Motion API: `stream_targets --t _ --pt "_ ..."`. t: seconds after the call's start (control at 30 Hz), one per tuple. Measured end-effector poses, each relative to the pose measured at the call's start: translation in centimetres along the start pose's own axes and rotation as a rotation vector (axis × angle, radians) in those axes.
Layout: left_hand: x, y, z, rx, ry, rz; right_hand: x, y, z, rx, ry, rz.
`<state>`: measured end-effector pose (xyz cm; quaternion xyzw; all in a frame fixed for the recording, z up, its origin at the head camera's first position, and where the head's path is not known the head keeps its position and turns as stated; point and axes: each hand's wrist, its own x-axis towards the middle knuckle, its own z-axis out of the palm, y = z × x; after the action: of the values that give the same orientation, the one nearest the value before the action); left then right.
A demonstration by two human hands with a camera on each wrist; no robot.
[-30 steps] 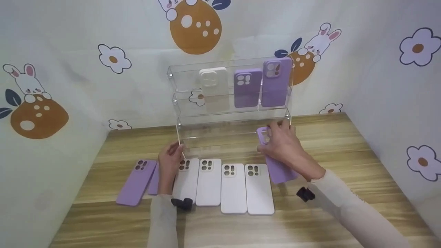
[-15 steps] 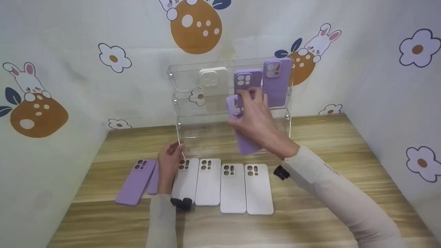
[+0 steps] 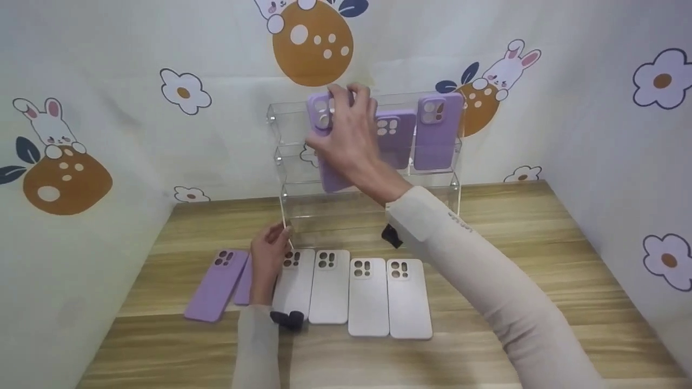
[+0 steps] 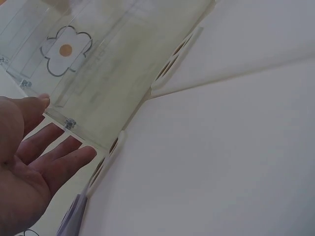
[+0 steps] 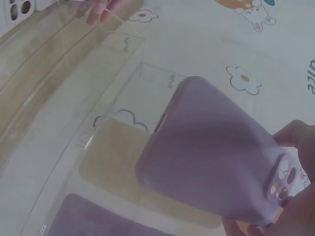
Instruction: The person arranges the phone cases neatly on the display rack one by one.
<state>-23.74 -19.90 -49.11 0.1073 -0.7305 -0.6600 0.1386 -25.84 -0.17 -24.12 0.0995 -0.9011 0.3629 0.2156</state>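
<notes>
Right hand: raised before the clear rack, pinching your purple case, tilted beneath that hand
Left hand: lower, to your left, pinching the rack's side edge

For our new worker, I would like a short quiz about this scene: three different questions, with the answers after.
1. What colour is the case in the grip of the right hand?
2. How many white cases lie on the table?
3. True or false: the rack is opaque.

Key: 1. Purple. 2. Four, side by side. 3. False; it is see-through.
</notes>
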Motion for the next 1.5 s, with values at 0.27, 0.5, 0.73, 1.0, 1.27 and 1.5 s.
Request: stream_targets --t 0.27,0.5,0.73,1.0,1.27,1.5 --pt "-0.2 -0.1 -0.3 0.039 -0.028 -0.005 1.6 -1.9 2.7 0.126 0.070 -0.001" --pt "-0.1 -0.1 -0.4 0.064 -0.037 -0.012 2.3 -2.8 5.3 0.197 0.144 -0.020" --pt "-0.2 -0.1 -0.4 0.062 -0.047 -0.019 2.8 -2.5 6.8 0.239 0.249 -0.070" --pt "-0.2 -0.1 -0.4 0.015 -0.046 -0.012 2.9 -2.0 8.1 0.182 0.324 -0.154" --pt "-0.3 -0.2 -0.6 0.035 -0.033 0.010 2.1 -1.4 10.1 0.116 0.355 -0.191" --pt "-0.3 -0.2 -0.4 0.044 -0.019 0.014 1.0 -0.2 11.7 0.031 0.338 -0.140"
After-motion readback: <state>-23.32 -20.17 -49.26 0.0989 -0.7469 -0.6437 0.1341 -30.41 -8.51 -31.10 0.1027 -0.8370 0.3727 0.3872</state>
